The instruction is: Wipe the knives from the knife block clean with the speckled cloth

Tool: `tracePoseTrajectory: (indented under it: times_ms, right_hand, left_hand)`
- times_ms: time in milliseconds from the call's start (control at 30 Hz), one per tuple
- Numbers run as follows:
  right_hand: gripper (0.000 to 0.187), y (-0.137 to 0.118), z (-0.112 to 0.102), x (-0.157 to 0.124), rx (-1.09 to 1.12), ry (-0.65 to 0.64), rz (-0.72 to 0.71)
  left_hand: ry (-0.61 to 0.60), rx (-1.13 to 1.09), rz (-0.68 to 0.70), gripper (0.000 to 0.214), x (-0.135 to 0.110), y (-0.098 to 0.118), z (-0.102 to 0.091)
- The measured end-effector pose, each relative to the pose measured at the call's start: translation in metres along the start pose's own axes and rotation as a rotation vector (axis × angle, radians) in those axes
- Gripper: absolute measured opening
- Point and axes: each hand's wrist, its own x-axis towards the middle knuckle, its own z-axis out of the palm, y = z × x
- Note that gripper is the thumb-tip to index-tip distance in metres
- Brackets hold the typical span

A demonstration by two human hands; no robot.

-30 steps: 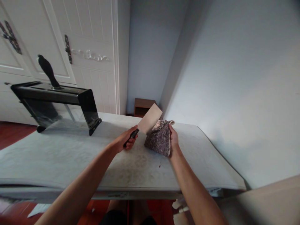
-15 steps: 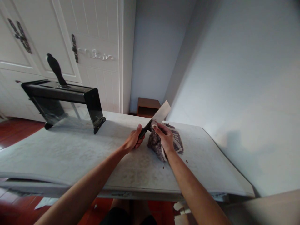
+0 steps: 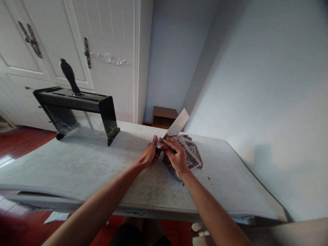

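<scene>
One cleaver (image 3: 174,127), long axis diagonal, blade (image 3: 178,121) forward-right.

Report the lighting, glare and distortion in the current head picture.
Head view: the light is soft and uneven, with a blurred shadow on the right wall; glare whitens a patch of the red floor at left; cupboard and wall lines splay apart toward the top, likely lens distortion; the cleaver blade reads clearly, but fine detail in the patterned cloth is soft.
</scene>
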Motion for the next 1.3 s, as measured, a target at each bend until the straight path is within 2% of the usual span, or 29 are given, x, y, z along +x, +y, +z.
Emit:
tracePoseTrajectory:
  times_ms: [100,200,367,533,767,933,1067,1300]
  right_hand:
    - [0.024,-0.003,0.004,0.000,-0.093,0.024,-0.053]
    - [0.025,-0.008,0.009,-0.001,-0.138,0.061,-0.044]
    - [0.022,-0.006,0.014,-0.005,-0.174,0.093,0.125]
    - [0.019,-0.003,0.014,-0.005,-0.201,0.001,0.278]
    - [0.033,-0.003,0.009,-0.003,-0.060,0.029,0.415]
    - [0.034,0.001,-0.003,0.002,0.014,-0.081,0.447]
    - [0.037,0.007,-0.016,0.009,0.067,-0.168,0.533]
    - [0.042,0.020,-0.031,0.015,0.262,-0.143,0.718]
  left_hand:
    - [0.009,0.000,0.001,0.073,0.000,-0.001,-0.001]
    - [0.031,0.032,0.014,0.074,-0.001,0.000,0.000]
    - [0.036,-0.008,-0.044,0.075,-0.001,0.004,0.000]
    - [0.053,-0.093,-0.074,0.073,0.001,0.006,-0.001]
    - [0.025,-0.184,-0.107,0.072,-0.001,0.008,0.002]
    - [-0.006,-0.232,-0.123,0.073,-0.004,0.009,0.003]
    - [-0.017,-0.222,-0.121,0.073,-0.003,0.010,0.003]
    - [-0.064,-0.143,-0.100,0.072,-0.001,0.011,0.001]
